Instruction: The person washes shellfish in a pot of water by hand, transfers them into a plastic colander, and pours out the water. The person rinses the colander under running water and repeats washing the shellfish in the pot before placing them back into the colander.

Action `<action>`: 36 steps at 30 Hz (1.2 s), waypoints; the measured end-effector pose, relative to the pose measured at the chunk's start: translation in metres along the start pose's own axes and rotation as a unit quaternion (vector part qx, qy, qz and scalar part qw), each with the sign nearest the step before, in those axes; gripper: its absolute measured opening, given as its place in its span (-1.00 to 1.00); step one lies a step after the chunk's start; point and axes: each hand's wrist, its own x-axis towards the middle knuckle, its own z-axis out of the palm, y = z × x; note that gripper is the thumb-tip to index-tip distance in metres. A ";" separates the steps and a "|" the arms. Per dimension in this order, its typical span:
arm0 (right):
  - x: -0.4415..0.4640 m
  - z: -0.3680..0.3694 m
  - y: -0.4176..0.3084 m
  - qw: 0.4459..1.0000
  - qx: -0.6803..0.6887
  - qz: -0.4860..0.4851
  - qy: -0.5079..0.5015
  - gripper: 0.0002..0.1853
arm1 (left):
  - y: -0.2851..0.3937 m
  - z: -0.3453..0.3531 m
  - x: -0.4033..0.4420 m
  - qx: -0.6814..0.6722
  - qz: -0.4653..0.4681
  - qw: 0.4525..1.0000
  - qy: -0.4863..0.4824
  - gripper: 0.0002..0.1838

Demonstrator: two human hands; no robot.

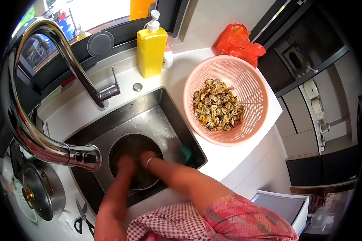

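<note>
Both of my hands are down in a round metal bowl of dark, murky water, which stands in the sink. My left hand is at the left of the bowl's middle, its fingers hidden under the water. Close beside it, my right hand reaches in from the right with a bracelet at the wrist; its fingers are hidden too. Whatever they touch in the bowl cannot be seen. To the right on the counter, a pink colander holds a heap of shelled shellfish meat.
A chrome faucet arches over the sink's left side. Behind the sink stand a yellow pump bottle and a smaller white bottle. A red plastic bag lies behind the colander. At left are a lidded pot and scissors.
</note>
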 end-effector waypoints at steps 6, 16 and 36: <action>0.050 0.062 0.009 0.993 0.077 -0.083 -0.018 -0.56 | 0.010 0.004 -0.015 -0.138 -0.121 0.979 -0.085 -0.52; 0.022 0.047 -0.035 0.717 0.673 0.136 -0.120 -0.29 | 0.002 0.047 -0.008 -0.758 -0.212 0.613 -0.074 -0.51; -0.157 -0.074 0.012 0.890 0.444 -0.050 0.095 -0.53 | -0.018 -0.063 -0.040 -0.784 -0.094 0.611 -0.053 -0.66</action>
